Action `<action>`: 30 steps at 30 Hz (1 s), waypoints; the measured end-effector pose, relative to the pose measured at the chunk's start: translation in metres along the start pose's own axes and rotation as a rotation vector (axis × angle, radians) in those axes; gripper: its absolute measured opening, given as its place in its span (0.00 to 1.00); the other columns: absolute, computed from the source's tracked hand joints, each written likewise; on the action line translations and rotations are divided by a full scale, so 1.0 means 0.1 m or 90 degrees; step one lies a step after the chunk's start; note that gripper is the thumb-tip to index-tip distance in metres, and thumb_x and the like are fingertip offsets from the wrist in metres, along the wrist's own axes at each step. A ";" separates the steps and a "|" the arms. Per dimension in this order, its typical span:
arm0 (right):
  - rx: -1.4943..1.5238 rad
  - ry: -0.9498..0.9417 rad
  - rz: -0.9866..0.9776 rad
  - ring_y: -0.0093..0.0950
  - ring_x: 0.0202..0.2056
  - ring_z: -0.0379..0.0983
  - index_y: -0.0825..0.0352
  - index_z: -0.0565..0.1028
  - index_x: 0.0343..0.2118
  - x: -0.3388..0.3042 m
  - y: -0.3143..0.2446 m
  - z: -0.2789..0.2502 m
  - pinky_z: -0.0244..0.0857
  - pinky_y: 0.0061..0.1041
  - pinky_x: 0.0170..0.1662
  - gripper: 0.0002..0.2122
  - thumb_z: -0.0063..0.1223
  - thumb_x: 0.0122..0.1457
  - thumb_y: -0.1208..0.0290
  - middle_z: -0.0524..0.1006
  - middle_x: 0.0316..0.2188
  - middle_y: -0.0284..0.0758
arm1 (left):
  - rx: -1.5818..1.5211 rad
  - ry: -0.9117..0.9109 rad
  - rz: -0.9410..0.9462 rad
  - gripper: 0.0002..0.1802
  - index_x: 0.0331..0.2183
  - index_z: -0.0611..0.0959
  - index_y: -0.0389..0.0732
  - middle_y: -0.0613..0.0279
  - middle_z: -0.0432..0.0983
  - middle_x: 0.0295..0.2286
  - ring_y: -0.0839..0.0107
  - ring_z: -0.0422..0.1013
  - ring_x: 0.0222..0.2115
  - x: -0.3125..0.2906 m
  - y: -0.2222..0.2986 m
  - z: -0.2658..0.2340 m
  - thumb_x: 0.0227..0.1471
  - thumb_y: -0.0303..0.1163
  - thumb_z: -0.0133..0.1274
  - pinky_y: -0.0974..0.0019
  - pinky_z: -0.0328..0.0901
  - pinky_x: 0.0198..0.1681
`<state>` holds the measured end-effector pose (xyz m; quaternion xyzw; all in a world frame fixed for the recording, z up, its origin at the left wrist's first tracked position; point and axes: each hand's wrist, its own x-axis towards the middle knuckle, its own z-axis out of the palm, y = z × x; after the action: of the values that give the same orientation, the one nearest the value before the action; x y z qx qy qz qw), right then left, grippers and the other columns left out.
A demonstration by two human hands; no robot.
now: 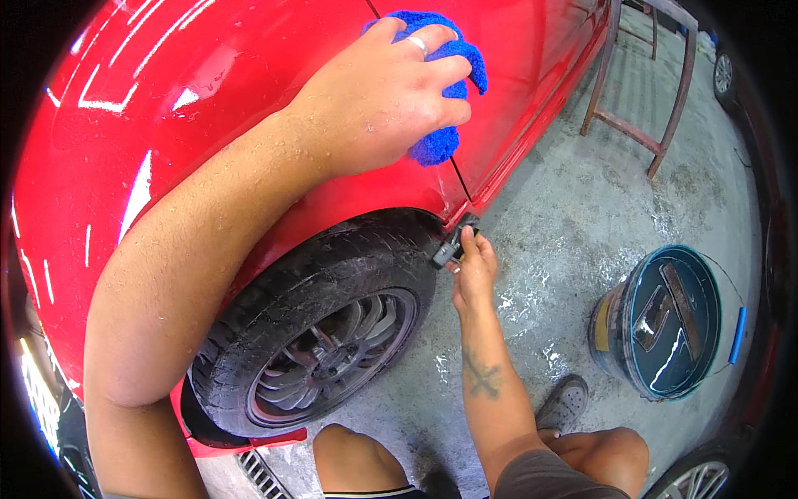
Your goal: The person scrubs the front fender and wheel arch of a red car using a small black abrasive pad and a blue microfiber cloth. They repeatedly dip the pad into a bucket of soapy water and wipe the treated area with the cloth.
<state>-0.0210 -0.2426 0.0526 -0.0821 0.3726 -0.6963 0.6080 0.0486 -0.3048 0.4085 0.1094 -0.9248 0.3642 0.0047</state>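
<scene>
My left hand (382, 96) is wrapped round a bright blue cloth (440, 145) and presses it on the red car's (274, 50) wet side panel, above the front of the wheel arch and over a panel seam. Low down, my right hand (475, 270) pinches a small dark grey block (449, 249) against the bottom edge of the red bodywork, just beside the tyre (324, 266). The block's exact kind is unclear. Water drops bead on my left forearm and on the paint.
On the wet grey floor (532, 274) at the right stands a dark bucket (619, 333) of water with a blue-gripped handle and flat strips in it. A rusty metal stand (628, 129) is at the far right. A floor grate (264, 476) lies near the wheel.
</scene>
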 end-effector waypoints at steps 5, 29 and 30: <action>-0.090 0.091 -0.031 0.22 0.36 0.75 0.70 0.73 0.49 0.08 0.07 0.45 0.70 0.27 0.40 0.19 0.64 0.69 0.58 0.79 0.38 0.35 | 0.041 0.035 0.030 0.09 0.34 0.89 0.53 0.66 0.80 0.45 0.58 0.72 0.56 -0.01 -0.05 0.02 0.46 0.34 0.63 0.48 0.67 0.53; -0.228 0.146 -0.110 0.32 0.42 0.76 0.72 0.73 0.45 0.22 0.16 0.48 0.69 0.36 0.50 0.21 0.66 0.66 0.57 0.80 0.39 0.43 | -0.021 -0.002 0.006 0.16 0.37 0.87 0.48 0.63 0.78 0.51 0.52 0.68 0.62 -0.04 -0.04 0.01 0.40 0.28 0.66 0.47 0.67 0.55; -0.253 0.146 -0.132 0.32 0.42 0.76 0.72 0.73 0.45 0.03 0.18 0.52 0.70 0.36 0.50 0.20 0.66 0.66 0.58 0.80 0.40 0.43 | -0.020 -0.005 0.006 0.16 0.37 0.87 0.48 0.62 0.78 0.51 0.52 0.68 0.62 -0.04 -0.01 0.01 0.40 0.28 0.66 0.47 0.67 0.55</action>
<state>0.0216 -0.2665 0.0771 -0.1581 0.5579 -0.6728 0.4594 0.0532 -0.3054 0.4087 0.1064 -0.9310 0.3491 0.0015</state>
